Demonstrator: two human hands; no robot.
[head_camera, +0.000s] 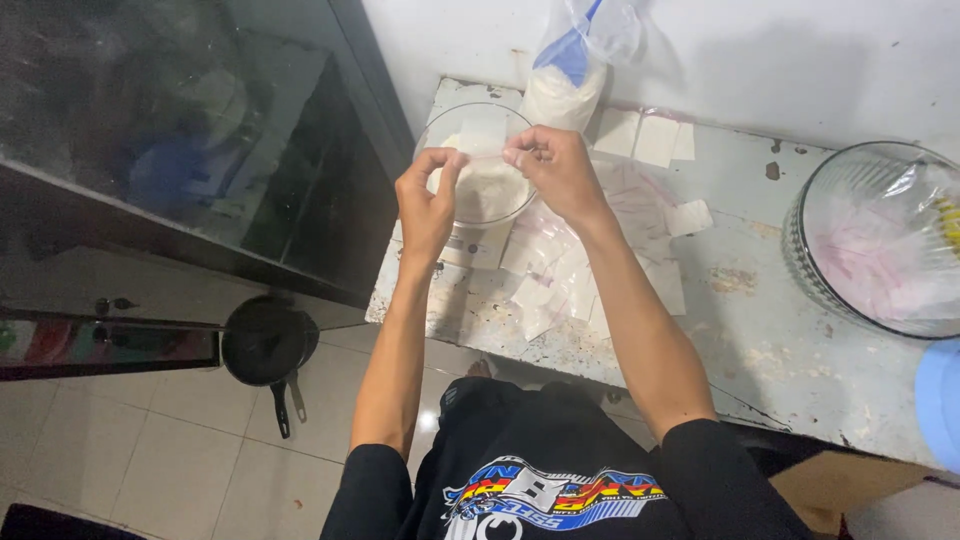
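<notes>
- The left hand (428, 195) and the right hand (548, 165) each pinch one top corner of a small clear plastic pouch (484, 140), fingers closed on it, stretching it flat between them.
- The pouch hangs right above a round clear bowl (440, 125) of white powder, which sits directly under the grip.
- Risk, as I judge it: the film looks thin and slick, so a loose pinch on either side could let a corner slip and the pouch drop into the powder.
- Pulling the corners too hard apart could tear the soft film or spill whatever is inside; I cannot tell whether it holds any powder.
- Beyond the grip, against the wall, stands a tall knotted bag of white powder (566, 92), soft and bulging; a knock from the right hand could tip it.
- Below the wrists, flat empty pouches (545, 290) lie scattered on the worn, chipped white table (760, 330), light enough to slide off its edge.
- Far to the right of the grip sits a ribbed glass bowl (880, 240) holding pinkish wrappers.
</notes>
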